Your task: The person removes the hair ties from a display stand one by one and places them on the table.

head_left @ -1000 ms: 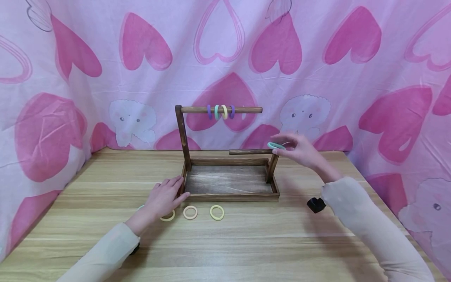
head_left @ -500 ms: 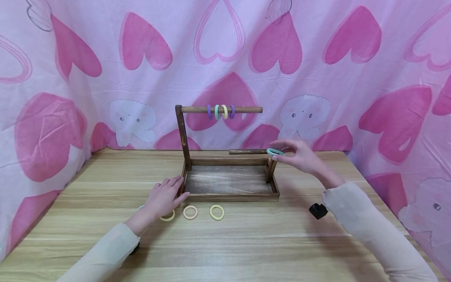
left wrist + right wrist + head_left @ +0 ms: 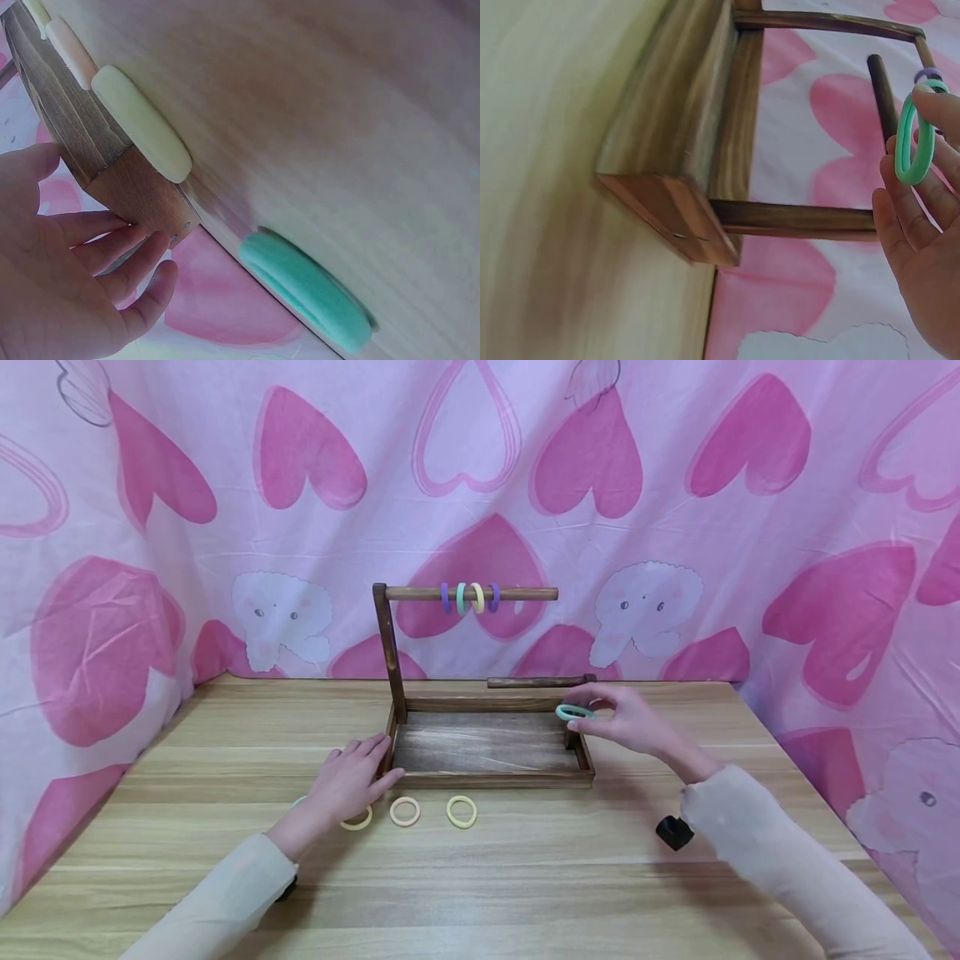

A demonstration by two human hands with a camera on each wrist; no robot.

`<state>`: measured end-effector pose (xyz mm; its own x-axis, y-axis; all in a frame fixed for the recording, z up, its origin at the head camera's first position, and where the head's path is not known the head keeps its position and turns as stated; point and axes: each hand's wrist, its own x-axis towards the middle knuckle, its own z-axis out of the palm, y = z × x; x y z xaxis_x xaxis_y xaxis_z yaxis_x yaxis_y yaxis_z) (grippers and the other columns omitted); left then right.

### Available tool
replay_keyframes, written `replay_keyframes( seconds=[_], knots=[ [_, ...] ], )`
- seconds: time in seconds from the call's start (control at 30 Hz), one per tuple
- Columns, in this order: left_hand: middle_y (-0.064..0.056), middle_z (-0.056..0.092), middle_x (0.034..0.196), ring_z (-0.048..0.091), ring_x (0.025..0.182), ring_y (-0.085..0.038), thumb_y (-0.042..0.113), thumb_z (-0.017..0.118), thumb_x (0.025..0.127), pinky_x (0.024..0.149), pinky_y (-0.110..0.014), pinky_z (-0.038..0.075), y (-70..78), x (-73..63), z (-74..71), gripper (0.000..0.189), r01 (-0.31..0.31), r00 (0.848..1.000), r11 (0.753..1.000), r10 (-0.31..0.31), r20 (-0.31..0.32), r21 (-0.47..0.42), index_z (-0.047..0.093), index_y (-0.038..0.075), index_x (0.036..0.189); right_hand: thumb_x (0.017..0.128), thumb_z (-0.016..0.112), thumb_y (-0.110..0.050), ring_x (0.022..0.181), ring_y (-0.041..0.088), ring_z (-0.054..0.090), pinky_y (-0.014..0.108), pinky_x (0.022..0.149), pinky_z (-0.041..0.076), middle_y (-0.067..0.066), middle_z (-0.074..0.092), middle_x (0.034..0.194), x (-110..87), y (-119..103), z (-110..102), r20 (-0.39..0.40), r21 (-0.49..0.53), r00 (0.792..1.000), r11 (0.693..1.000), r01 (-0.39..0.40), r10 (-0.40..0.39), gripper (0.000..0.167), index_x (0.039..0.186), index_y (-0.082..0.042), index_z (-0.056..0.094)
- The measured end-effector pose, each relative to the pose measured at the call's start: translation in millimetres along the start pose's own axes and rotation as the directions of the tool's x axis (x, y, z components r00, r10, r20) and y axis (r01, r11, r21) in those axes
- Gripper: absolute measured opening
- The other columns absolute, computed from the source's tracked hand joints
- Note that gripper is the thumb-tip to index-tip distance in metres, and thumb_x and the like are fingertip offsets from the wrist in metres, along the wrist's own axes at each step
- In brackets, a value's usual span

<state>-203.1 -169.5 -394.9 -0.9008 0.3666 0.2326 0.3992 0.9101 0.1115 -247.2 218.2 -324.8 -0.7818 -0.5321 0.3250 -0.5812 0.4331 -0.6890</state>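
Observation:
My right hand [image 3: 626, 720] pinches a mint-green ring [image 3: 574, 712] between thumb and fingers, in front of the short right post of a dark wooden rack [image 3: 487, 780]. The right wrist view shows the green ring [image 3: 915, 142] on edge at the fingertips. My left hand [image 3: 348, 781] rests with spread fingers at the rack's left end; in the left wrist view its fingertips are right at the tray's corner [image 3: 154, 191]. Purple, green and cream rings [image 3: 478, 598] hang on the upper bar [image 3: 525, 594]. The lower bar [image 3: 528, 682] carries no ring.
On the table before the rack lie a peach ring [image 3: 405, 825] and a yellow ring [image 3: 461, 826]. Another yellow ring [image 3: 142, 124] and a green ring [image 3: 307, 289] lie by the left hand, partly hidden in the head view. A pink heart-printed cloth [image 3: 480, 468] hangs behind.
My right hand has come down and slightly left with the green ring, from above the lower bar's post end to below that bar. The left hand has stayed in place.

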Motion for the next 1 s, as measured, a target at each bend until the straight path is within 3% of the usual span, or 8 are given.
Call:
replay_keyframes(
  seconds=[0.17,0.3,0.4,0.6,0.7,1.0],
  knots=[
    [-0.015,0.047,0.125,0.044,0.109,-0.034,0.043,0.051,0.086,0.077,-0.048,0.037,-0.1,-0.1,0.1,0.059,0.003,1.000,1.000,-0.003,0.004,-0.003,0.049,-0.001,0.124,0.077,0.069,-0.012,0.090,0.023,0.056,0.035,0.079,0.042,0.003,0.062,0.097,-5.1,-7,10,0.024,-0.010,1.000,1.000,-0.007,0.007,0.035,0.110,-0.006,0.059],
    [-0.015,0.046,0.125,0.044,0.109,-0.034,0.044,0.051,0.086,0.077,-0.049,0.037,-0.4,-0.2,0.6,0.059,0.004,1.000,1.000,-0.003,0.008,-0.001,0.048,-0.001,0.124,0.077,0.067,-0.007,0.091,0.030,0.055,0.043,0.078,0.042,0.011,0.062,0.098,-8.8,-27,15,0.053,-0.015,0.997,0.999,-0.050,0.050,0.034,0.110,-0.002,0.058],
    [-0.015,0.046,0.126,0.044,0.110,-0.034,0.044,0.051,0.086,0.078,-0.049,0.037,-0.3,0.0,0.9,0.059,0.004,1.000,1.000,-0.004,0.010,0.000,0.048,-0.001,0.124,0.077,0.068,-0.007,0.088,0.029,0.055,0.042,0.074,0.043,0.011,0.061,0.097,-11.4,-29,20,0.068,-0.021,0.996,0.998,-0.059,0.060,0.034,0.110,-0.004,0.059],
    [-0.015,0.046,0.125,0.044,0.109,-0.034,0.043,0.051,0.086,0.077,-0.049,0.037,0.3,0.3,1.1,0.059,0.005,1.000,1.000,-0.005,0.009,-0.004,0.049,-0.001,0.124,0.076,0.070,-0.014,0.077,0.018,0.055,0.031,0.064,0.045,0.003,0.062,0.094,-15.7,-3,35,0.091,-0.050,0.996,0.999,0.020,-0.015,0.034,0.109,-0.008,0.060],
    [-0.015,0.047,0.125,0.044,0.109,-0.034,0.044,0.051,0.086,0.077,-0.049,0.037,0.3,0.4,1.2,0.059,0.005,1.000,1.000,-0.005,0.009,-0.002,0.049,-0.001,0.124,0.076,0.070,-0.020,0.077,0.016,0.056,0.033,0.065,0.045,0.000,0.063,0.094,-18.2,10,44,0.100,-0.047,0.994,0.998,0.047,-0.042,0.035,0.109,-0.010,0.060],
    [-0.015,0.047,0.125,0.044,0.109,-0.033,0.044,0.051,0.085,0.077,-0.048,0.037,-0.2,1.1,2.0,0.060,0.003,1.000,1.000,-0.003,0.005,-0.003,0.049,-0.001,0.124,0.076,0.070,-0.023,0.086,0.015,0.057,0.031,0.073,0.045,-0.001,0.061,0.100,-25.4,10,63,0.139,-0.030,0.985,0.994,0.103,-0.098,0.037,0.108,-0.007,0.061]
  ],
)
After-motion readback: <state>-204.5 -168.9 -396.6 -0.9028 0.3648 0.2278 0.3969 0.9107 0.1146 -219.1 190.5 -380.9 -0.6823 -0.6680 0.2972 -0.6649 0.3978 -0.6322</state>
